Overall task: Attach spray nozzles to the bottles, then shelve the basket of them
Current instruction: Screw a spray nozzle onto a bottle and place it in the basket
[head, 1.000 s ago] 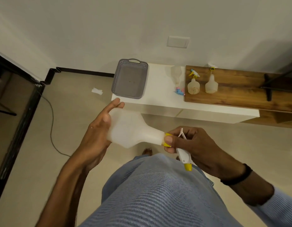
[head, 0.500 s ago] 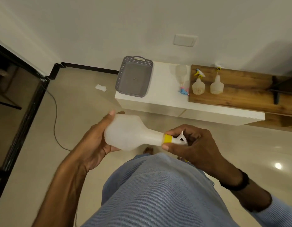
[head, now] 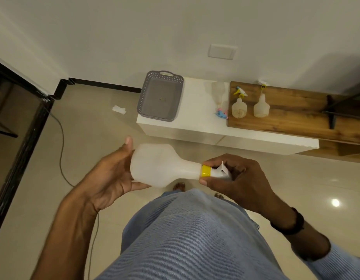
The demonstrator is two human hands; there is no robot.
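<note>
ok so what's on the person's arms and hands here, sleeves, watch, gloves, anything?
No gloves: both hands are bare. The left hand has a bare forearm as far as the frame shows, with no sleeve or band visible. The right hand has a black wristband at the wrist, and behind it a light blue ribbed knit sleeve pushed up the forearm. No rings visible.

Blue ribbed knit top (head: 187,239); black wristband (head: 290,223), maybe watch.

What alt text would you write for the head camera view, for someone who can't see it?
A person's left hand holds a translucent white plastic bottle sideways while the right hand grips its yellow-collared spray nozzle. Beyond, an empty grey perforated basket and three more bottles sit on a low white-and-wood cabinet.
</note>
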